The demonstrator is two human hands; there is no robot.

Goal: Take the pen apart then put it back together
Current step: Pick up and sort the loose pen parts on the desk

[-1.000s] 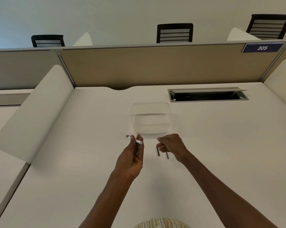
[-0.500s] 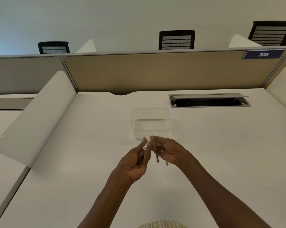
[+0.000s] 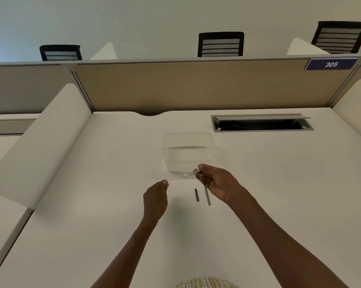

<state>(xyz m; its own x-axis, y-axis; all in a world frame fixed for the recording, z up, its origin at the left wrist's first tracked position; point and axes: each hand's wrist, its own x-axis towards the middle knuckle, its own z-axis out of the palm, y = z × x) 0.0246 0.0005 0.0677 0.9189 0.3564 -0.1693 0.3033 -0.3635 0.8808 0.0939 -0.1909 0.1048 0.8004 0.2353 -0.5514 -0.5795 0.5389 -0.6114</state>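
My right hand [image 3: 218, 183] pinches a white pen barrel [image 3: 190, 173] at one end, held above the desk with its free end pointing left. Two dark pen parts lie on the white desk [image 3: 92, 204] below it: a short dark piece [image 3: 196, 194] and a longer thin rod [image 3: 207, 196], partly hidden under my right hand. My left hand [image 3: 155, 199] hovers to the left of them with its fingers curled; whether it holds a small part is hidden from view.
A clear plastic container [image 3: 189, 154] stands just behind the hands. An open cable hatch [image 3: 260, 122] is set in the desk at the back right. White side dividers [image 3: 40, 146] and a beige back panel [image 3: 196, 86] enclose the desk.
The white barrel has passed from my left hand to my right hand. The hands came together, then drew apart, my left hand moving down and left.
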